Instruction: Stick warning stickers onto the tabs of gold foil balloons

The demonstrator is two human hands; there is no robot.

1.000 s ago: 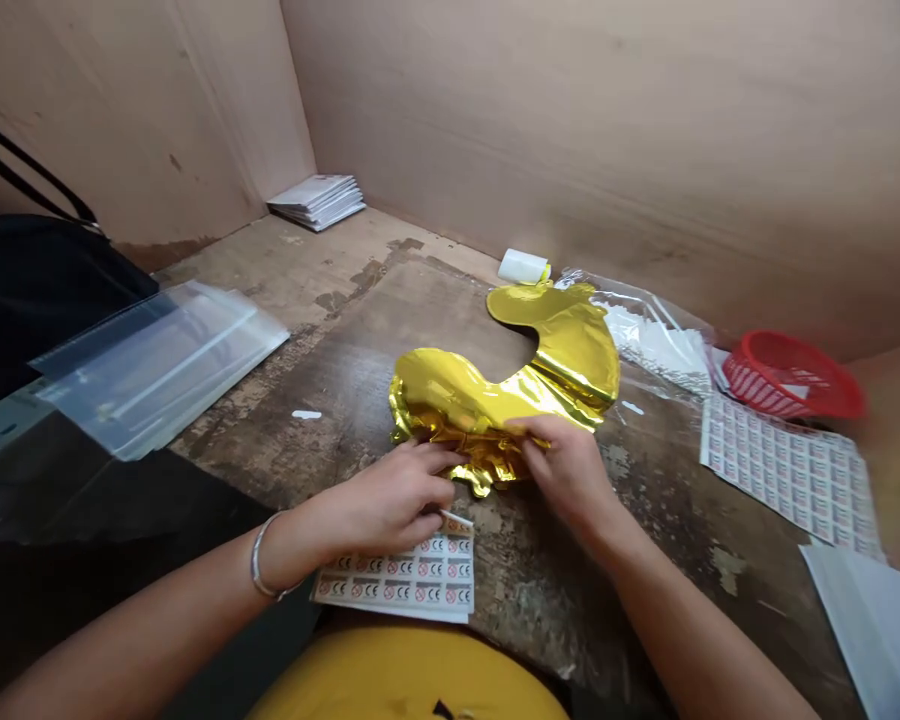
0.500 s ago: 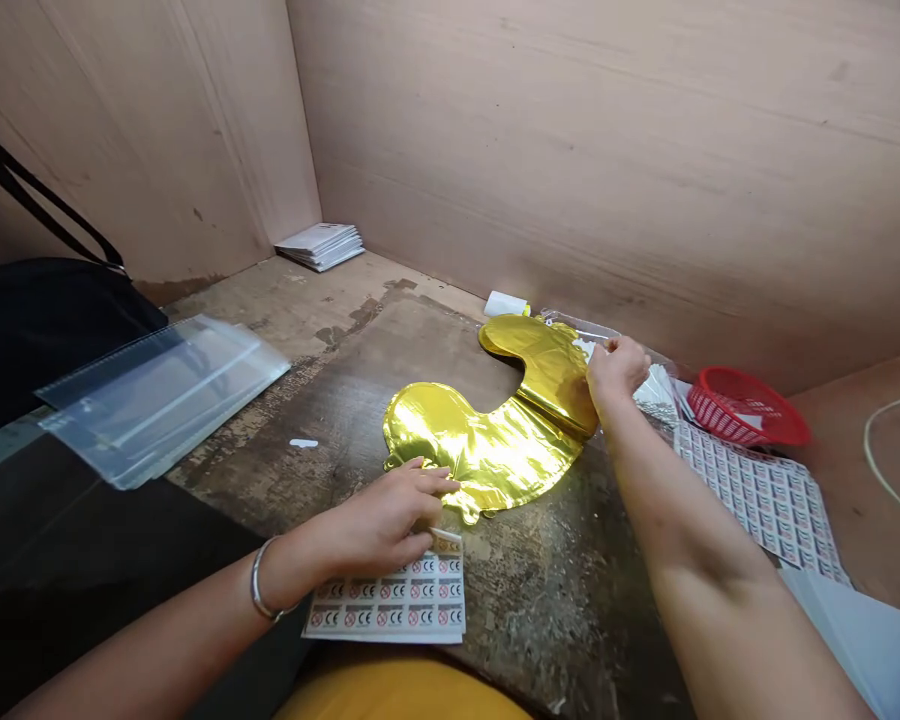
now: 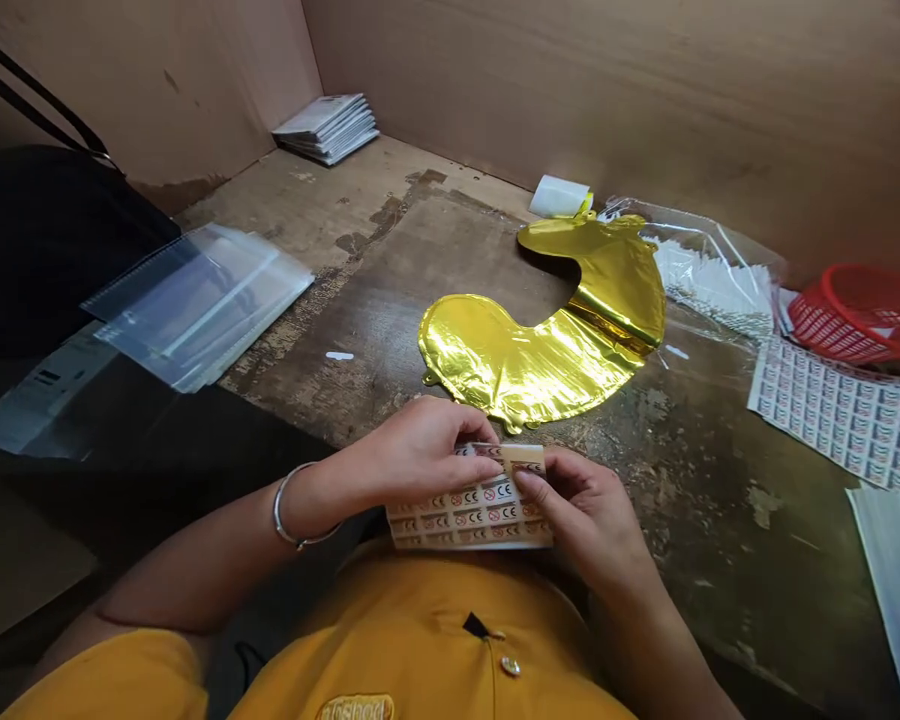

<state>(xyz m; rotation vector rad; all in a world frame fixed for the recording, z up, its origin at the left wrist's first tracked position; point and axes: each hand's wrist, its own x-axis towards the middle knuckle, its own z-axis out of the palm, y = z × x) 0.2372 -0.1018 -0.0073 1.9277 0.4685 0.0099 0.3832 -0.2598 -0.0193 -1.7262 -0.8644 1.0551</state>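
Note:
A sheet of small printed CE stickers (image 3: 465, 522) is tilted up near my body at the table's front edge. My right hand (image 3: 589, 505) grips its right edge, thumb on the front and fingers behind. Over the sheet's upper part lies my left hand (image 3: 427, 455), thumb and fingers closed together at its top; whether a single sticker is between them cannot be made out. Just beyond the hands, a flat gold foil balloon (image 3: 525, 370), curved like a hook and creased on its right part, rests on the table, touched by neither hand.
Clear plastic sleeves (image 3: 202, 300) lie at left beside a black bag (image 3: 52, 250). Folded white papers (image 3: 326, 130) are stacked in the back corner. To the right are a clear bag of white strips (image 3: 712, 285), a red basket (image 3: 855, 320) and another sticker sheet (image 3: 832, 410).
My right hand has left the balloon's far right side and taken hold of the sticker sheet. My left hand has come off the balloon onto the sheet, now raised. The view has tipped down.

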